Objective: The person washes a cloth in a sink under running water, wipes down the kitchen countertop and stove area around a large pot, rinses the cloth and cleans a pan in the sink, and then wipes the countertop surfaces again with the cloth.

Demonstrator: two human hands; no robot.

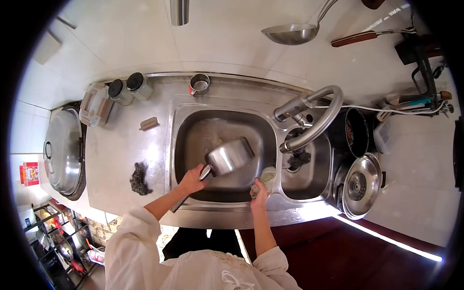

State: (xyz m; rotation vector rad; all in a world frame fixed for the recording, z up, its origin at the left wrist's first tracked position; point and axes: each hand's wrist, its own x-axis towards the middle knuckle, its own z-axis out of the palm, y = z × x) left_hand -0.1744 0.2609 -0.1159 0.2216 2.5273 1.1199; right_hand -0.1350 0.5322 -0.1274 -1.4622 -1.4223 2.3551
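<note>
A steel saucepan (229,157) is tilted over the large sink basin (193,121), its side turned up. My left hand (192,180) is closed round its handle, near the pan body. At the basin's right front edge, my right hand (259,192) is closed on a greyish scrubber. Just beyond those fingers a pale green round thing (268,175) lies by the divider between the basins; whether I touch it cannot be made out. The curved faucet (328,116) stands over the small right basin (305,186), where a dark scouring pad (298,159) lies near the drain.
On the left counter are a dark steel-wool pad (140,179), a beige block (149,123) and two black-lidded jars (139,86). A metal cup (199,84) stands behind the sink. Right of it are a black pot (349,133) and a pot with a steel lid (361,186).
</note>
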